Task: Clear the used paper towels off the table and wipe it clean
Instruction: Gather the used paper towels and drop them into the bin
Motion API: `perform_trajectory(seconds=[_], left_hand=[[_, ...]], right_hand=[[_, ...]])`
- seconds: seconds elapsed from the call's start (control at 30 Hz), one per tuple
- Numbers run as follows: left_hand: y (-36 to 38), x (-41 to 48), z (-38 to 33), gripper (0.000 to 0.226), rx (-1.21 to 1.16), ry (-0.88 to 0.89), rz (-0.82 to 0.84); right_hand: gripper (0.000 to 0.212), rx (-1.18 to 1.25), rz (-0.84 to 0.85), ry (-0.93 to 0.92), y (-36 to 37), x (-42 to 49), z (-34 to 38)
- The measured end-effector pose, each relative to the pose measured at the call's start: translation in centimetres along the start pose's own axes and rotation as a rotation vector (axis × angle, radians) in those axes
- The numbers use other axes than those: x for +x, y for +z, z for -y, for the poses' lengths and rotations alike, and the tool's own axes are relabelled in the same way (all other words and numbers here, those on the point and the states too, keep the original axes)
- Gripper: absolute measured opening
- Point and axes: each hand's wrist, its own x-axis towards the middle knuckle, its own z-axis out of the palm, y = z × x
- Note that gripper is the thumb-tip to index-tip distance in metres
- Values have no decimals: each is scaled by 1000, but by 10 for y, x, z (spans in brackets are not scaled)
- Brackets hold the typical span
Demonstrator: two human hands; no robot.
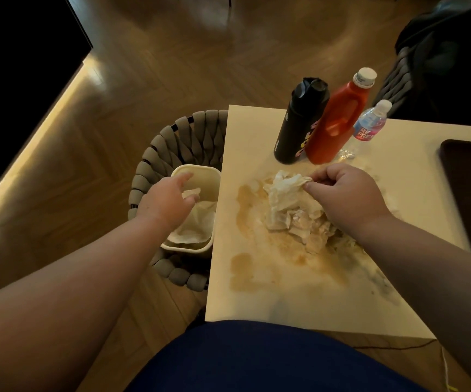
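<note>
A: How far along does the clearing look?

B: Early to middle, I'd judge. The table (256, 304) carries brown smears under and to the left of the right hand (347, 193), so no wiping seems done. A heap of crumpled used paper towels (293, 213) lies directly beneath that hand and toward the person from it. Some towels already sit in the small cream bin (200, 176), right below the left hand (169, 199), so part of the clearing is done.

A: And the bin's place?

B: It stands off the table edge, inside a woven basket-like seat (172, 142), left of the right hand.

A: What are the hands doing?

B: The right hand pinches the top of the towel heap between thumb and fingertips, wrist bent down, forearm coming in from the lower right. The left hand hangs over the bin, fingers loosely spread and holding nothing that I can make out.

A: Anything beyond the right hand?

B: A black flask (299, 123), a red jug (338, 120) and a small water bottle (370, 123), close together.
</note>
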Motion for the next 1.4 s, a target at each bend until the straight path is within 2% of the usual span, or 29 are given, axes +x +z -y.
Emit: perform_trajectory(seconds=[0.2,0.53,0.6,0.73,1.0,1.17,1.4], left_hand=[[-14,-11,-16,55,-74,61,-20],[-38,-31,-19,52,-114,145,-37],[-38,-33,-13,53,-115,133,-33],[-36,-36,2,55,-102,101,-13],[-20,-29,-1,54,-73,72,41],[8,-20,-43,49,-65,102,88],[55,-12,-120,49,-18,251,273]], right_hand=[[14,55,91,1,31,3,13],[9,39,257,-6,132,28,49],[17,68,303,21,149,33,51],[46,82,380,95,163,33,47],[43,37,291,144,117,23,12],[34,-61,221,86,54,1,-27],[39,-174,59,225,2,-13,-98]])
